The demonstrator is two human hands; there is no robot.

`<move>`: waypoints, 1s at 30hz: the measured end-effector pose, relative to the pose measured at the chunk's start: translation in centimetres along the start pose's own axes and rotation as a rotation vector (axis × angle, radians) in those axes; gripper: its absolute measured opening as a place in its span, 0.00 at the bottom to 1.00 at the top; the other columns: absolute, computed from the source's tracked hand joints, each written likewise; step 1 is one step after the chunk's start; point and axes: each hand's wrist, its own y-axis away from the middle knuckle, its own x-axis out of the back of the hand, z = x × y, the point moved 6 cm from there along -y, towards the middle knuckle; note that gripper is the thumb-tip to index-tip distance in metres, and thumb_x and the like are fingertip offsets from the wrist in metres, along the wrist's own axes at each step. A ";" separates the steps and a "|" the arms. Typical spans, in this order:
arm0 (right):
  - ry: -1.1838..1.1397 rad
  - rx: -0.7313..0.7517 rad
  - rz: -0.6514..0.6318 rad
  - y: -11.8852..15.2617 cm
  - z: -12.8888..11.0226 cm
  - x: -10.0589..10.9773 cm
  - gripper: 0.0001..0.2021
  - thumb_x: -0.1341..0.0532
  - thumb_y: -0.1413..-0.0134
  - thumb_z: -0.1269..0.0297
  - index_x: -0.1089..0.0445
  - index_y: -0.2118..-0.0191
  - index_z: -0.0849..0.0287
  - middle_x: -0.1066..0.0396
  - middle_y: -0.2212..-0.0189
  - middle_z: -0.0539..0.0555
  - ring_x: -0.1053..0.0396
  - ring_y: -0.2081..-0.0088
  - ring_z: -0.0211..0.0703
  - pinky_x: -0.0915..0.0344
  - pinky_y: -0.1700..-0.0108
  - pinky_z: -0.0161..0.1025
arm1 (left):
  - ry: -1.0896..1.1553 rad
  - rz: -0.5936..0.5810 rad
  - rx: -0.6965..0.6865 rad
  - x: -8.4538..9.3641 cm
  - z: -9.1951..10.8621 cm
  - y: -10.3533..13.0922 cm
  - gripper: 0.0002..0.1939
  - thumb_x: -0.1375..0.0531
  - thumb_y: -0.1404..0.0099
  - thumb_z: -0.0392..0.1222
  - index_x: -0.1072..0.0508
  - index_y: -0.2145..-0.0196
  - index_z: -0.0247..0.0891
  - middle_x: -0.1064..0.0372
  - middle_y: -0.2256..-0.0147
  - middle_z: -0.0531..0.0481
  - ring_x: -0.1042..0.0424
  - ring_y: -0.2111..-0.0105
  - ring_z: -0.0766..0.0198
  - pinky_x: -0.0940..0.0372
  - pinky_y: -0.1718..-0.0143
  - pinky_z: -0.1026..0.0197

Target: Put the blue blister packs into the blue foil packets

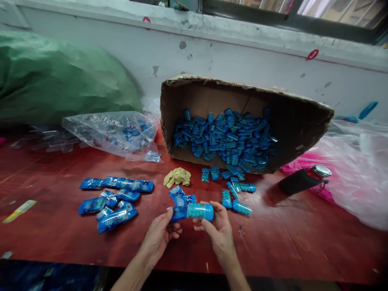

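Observation:
My left hand (163,227) pinches a blue printed wrapper (179,214) near the front middle of the table. In my right hand (218,226) is a clear bottle (198,211) of small turquoise balls, its blue cap toward the right. The bottle's left end meets the wrapper; whether it sits inside the wrapper's mouth I cannot tell. Just beyond my hands lie loose flat wrappers (181,197). Filled blue packets (117,217) lie in a loose group to the left. More such bottles (226,199) are scattered to the right.
A cardboard box (303,141) on its side holds a heap of bottles. Around it are a crumpled yellowish cloth-like lump (177,177), a clear bag of wrappers (100,131), a black flask (298,180), pink-and-clear plastic (348,169) and a green sack (63,81).

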 end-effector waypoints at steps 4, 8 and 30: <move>0.087 0.112 0.013 0.9 0.2 -0.6 0.18 0.40 0.51 0.71 0.43 0.54 0.51 0.37 0.52 0.53 0.31 0.60 0.42 0.30 0.61 0.40 | 0.055 0.048 0.013 0.2 -0.1 0.1 0.11 0.39 0.47 0.45 0.33 0.72 0.35 0.33 0.85 0.52 0.31 0.83 0.67 0.39 0.84 0.70; 0.156 0.185 0.002 1.6 0.9 -0.7 0.20 0.40 0.52 0.74 0.43 0.53 0.52 0.39 0.49 0.55 0.39 0.49 0.46 0.39 0.49 0.44 | 0.070 0.062 0.027 0.2 0.0 0.2 0.11 0.38 0.48 0.44 0.32 0.72 0.33 0.33 0.84 0.52 0.31 0.82 0.67 0.37 0.84 0.69; -0.001 -0.020 0.093 1.6 3.4 -0.1 0.20 0.35 0.59 0.68 0.40 0.58 0.52 0.33 0.64 0.50 0.33 0.67 0.41 0.30 0.70 0.38 | -0.058 -0.033 -0.144 -1.3 2.0 0.2 0.11 0.38 0.50 0.44 0.30 0.71 0.35 0.28 0.76 0.52 0.30 0.77 0.65 0.35 0.77 0.65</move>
